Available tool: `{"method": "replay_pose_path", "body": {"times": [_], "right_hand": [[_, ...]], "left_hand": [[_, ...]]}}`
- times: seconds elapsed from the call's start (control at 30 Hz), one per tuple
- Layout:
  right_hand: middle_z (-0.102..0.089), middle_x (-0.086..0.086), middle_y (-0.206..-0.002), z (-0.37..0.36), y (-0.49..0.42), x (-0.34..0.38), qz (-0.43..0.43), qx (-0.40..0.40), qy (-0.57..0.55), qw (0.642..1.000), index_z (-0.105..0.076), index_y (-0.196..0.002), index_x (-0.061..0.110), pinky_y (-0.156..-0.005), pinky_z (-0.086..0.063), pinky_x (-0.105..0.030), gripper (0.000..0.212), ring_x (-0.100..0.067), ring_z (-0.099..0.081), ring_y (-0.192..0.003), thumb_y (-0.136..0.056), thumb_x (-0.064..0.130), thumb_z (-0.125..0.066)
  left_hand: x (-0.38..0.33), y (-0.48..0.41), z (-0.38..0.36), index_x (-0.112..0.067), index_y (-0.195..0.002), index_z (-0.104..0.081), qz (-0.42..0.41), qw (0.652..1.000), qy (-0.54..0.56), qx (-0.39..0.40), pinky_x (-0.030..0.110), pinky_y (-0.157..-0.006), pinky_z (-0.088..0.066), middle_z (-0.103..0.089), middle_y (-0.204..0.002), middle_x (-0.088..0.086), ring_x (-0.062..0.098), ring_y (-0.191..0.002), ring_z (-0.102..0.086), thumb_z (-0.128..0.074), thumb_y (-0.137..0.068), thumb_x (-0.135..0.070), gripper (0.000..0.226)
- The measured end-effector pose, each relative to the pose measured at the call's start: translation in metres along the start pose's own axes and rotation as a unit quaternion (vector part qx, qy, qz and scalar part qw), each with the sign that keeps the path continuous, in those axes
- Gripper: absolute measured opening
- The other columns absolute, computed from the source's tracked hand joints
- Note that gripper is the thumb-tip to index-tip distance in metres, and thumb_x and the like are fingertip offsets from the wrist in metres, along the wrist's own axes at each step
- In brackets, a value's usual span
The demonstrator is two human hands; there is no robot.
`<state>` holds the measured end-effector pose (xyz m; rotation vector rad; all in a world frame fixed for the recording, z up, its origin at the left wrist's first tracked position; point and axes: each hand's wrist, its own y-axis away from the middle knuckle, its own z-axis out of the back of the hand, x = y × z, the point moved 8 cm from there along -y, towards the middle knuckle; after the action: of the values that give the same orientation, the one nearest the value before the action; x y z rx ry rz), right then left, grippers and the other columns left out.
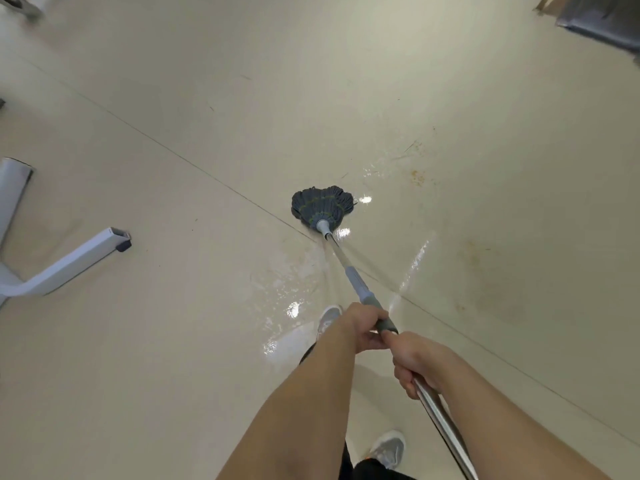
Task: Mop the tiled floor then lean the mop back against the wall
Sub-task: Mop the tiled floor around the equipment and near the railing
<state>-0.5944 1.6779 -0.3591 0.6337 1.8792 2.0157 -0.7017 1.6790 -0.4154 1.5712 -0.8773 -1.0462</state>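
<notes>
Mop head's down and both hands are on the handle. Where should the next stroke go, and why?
Probably sweep the mop head right and slightly forward. The left hand and right hand both grip the handle, the wet sheen lies near the feet, and the yellowish stains right of the head look unwiped.

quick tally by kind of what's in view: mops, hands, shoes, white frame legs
mop: 1
hands: 2, left hand and right hand, both closed on the mop handle
grey shoes: 2
white frame legs: 2
total: 7
</notes>
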Motion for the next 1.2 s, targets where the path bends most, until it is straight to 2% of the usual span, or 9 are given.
{"method": "replay_pose_path", "body": {"times": [0.17,0.27,0.4,0.57,0.67,0.83,0.93,1.07,1.2], "right_hand": [[-0.036,-0.007,-0.041,-0.043,0.035,-0.074,-0.053,0.031,-0.067,0.996,-0.043,-0.073,0.008,-0.035,-0.033,-0.022,0.055,-0.018,-0.035,-0.028,-0.105,0.049,-0.026],[-0.032,-0.002,-0.042,-0.046,0.035,-0.068,-0.066,0.036,-0.129,0.989,-0.040,-0.071,0.011,-0.033,-0.028,-0.017,0.053,-0.014,-0.028,-0.027,-0.104,0.052,-0.033],[-0.031,0.001,-0.043,-0.039,0.025,-0.040,-0.089,0.042,-0.168,0.981,-0.038,-0.073,0.014,-0.034,-0.025,-0.014,0.051,-0.011,-0.025,-0.028,-0.101,0.056,-0.037],[-0.031,0.001,-0.042,-0.012,-0.002,0.029,-0.069,0.037,-0.186,0.979,-0.041,-0.079,0.011,-0.037,-0.024,-0.015,0.048,-0.012,-0.024,-0.030,-0.103,0.053,-0.037],[-0.032,0.000,-0.044,0.016,-0.026,0.089,-0.046,0.027,-0.199,0.979,-0.041,-0.084,0.009,-0.036,-0.026,-0.015,0.047,-0.012,-0.025,-0.030,-0.103,0.052,-0.039],[-0.031,-0.005,-0.050,0.064,-0.078,0.199,0.024,0.008,-0.220,0.975,-0.042,-0.082,0.008,-0.035,-0.026,-0.016,0.045,-0.014,-0.027,-0.027,-0.105,0.046,-0.039],[-0.030,-0.004,-0.052,0.085,-0.101,0.248,0.048,0.011,-0.252,0.967,-0.039,-0.076,0.010,-0.033,-0.026,-0.014,0.046,-0.013,-0.026,-0.024,-0.106,0.045,-0.037],[-0.030,-0.003,-0.049,0.098,-0.113,0.267,0.063,0.020,-0.292,0.954,-0.039,-0.074,0.011,-0.033,-0.027,-0.013,0.047,-0.012,-0.026,-0.023,-0.106,0.045,-0.036],[-0.032,-0.001,-0.049,0.089,-0.101,0.235,0.051,0.040,-0.335,0.940,-0.041,-0.076,0.011,-0.034,-0.028,-0.013,0.047,-0.010,-0.026,-0.027,-0.104,0.048,-0.040]], "left_hand": [[0.087,0.026,-0.015,0.001,-0.126,-0.051,0.027,0.999,0.015,0.005,0.042,-0.063,-0.063,-0.062,-0.101,0.016,0.029,-0.072,-0.067,-0.058,-0.094,-0.007,0.034],[0.081,0.020,-0.008,0.001,-0.126,-0.051,-0.001,1.000,0.009,-0.010,0.040,-0.059,-0.062,-0.062,-0.105,0.018,0.028,-0.069,-0.068,-0.060,-0.092,-0.009,0.036],[0.055,0.002,0.009,0.002,-0.123,-0.053,-0.027,0.999,0.010,-0.031,0.038,-0.056,-0.061,-0.064,-0.097,0.019,0.025,-0.062,-0.067,-0.066,-0.090,-0.014,0.039],[-0.007,-0.036,0.032,0.003,-0.119,-0.056,-0.054,0.997,0.029,-0.042,0.037,-0.053,-0.061,-0.068,-0.108,0.023,0.028,-0.075,-0.070,-0.068,-0.090,-0.019,0.039],[-0.075,-0.063,0.052,0.004,-0.120,-0.055,-0.070,0.996,0.022,-0.045,0.042,-0.057,-0.062,-0.068,-0.107,0.024,0.031,-0.078,-0.070,-0.068,-0.089,-0.020,0.042],[-0.195,-0.105,0.086,0.005,-0.120,-0.057,-0.111,0.991,-0.007,-0.073,0.032,-0.052,-0.059,-0.065,-0.093,0.016,0.026,-0.072,-0.065,-0.064,-0.090,-0.018,0.038],[-0.252,-0.128,0.099,0.004,-0.121,-0.058,-0.124,0.988,-0.023,-0.090,0.035,-0.058,-0.061,-0.065,-0.097,0.017,0.029,-0.079,-0.065,-0.063,-0.092,-0.019,0.037],[-0.276,-0.139,0.098,0.003,-0.120,-0.058,-0.123,0.989,-0.028,-0.081,0.040,-0.071,-0.061,-0.065,-0.096,0.017,0.027,-0.078,-0.064,-0.061,-0.095,-0.018,0.033],[-0.254,-0.130,0.084,0.003,-0.119,-0.059,-0.117,0.990,-0.038,-0.070,0.039,-0.069,-0.061,-0.068,-0.099,0.020,0.029,-0.079,-0.066,-0.062,-0.094,-0.020,0.035]]}}
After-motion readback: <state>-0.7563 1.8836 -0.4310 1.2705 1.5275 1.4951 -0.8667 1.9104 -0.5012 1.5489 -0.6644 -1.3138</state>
